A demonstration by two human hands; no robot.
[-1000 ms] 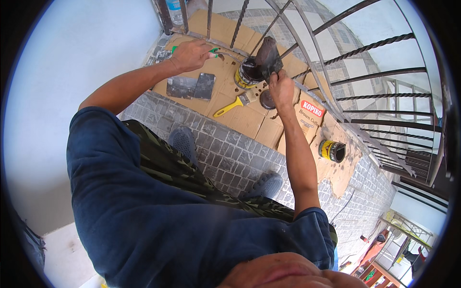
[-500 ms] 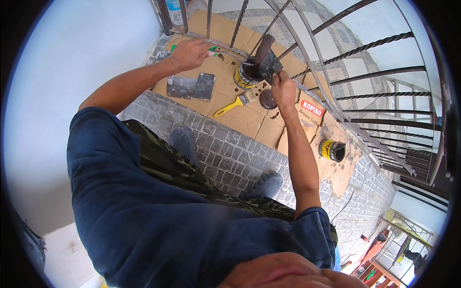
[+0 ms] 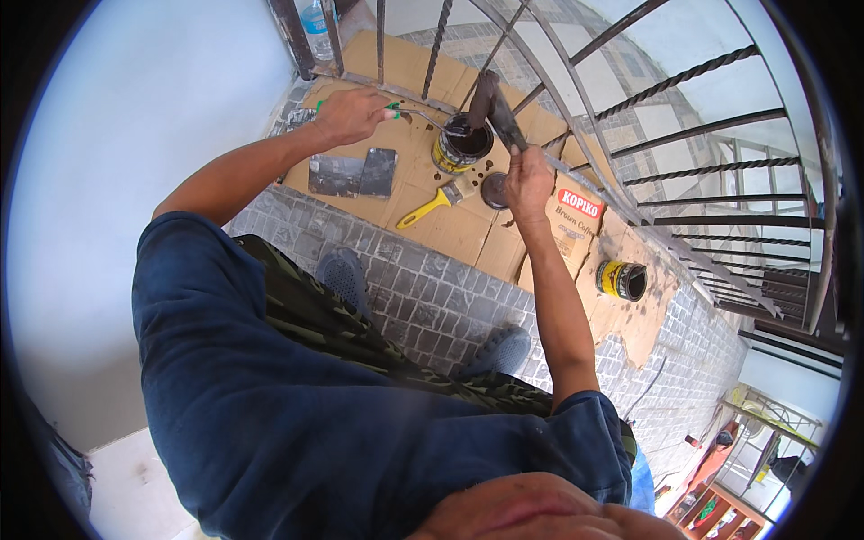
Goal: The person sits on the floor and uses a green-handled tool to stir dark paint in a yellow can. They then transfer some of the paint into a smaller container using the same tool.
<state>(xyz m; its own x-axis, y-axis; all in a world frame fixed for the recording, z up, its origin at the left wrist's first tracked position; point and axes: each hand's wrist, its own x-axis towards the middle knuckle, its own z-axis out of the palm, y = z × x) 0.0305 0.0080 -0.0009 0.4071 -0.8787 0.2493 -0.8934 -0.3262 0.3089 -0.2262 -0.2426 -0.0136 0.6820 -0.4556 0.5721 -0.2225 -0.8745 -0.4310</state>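
Observation:
My left hand (image 3: 349, 117) is closed around a green-handled tool (image 3: 396, 110). Its thin bent metal shank reaches to the open mouth of a yellow-and-black paint can (image 3: 454, 155) of dark brown paint; the tool's end is dark and hard to make out. My right hand (image 3: 529, 180) grips a dark flat plate (image 3: 507, 126), tilted nearly edge-on beside the can. A thick dark brown mass (image 3: 483, 97) clings to the plate's far end. Between my hands, nearer me, lie a yellow-handled paintbrush (image 3: 434, 203) and a round dark lid (image 3: 494, 191).
Paint-spotted cardboard (image 3: 360, 205) covers the grey paving (image 3: 405, 292). Two dark flat pieces (image 3: 351, 174) lie on its left part. A second yellow-and-black can (image 3: 621, 281) rests at the right. A metal railing (image 3: 711, 220) curves along the far and right side; a plastic bottle (image 3: 315, 25) stands far left.
The plate in my right hand has turned from showing its flat face to nearly edge-on, the brown mass turning with it. The tool's shank now reaches farther over the can's mouth.

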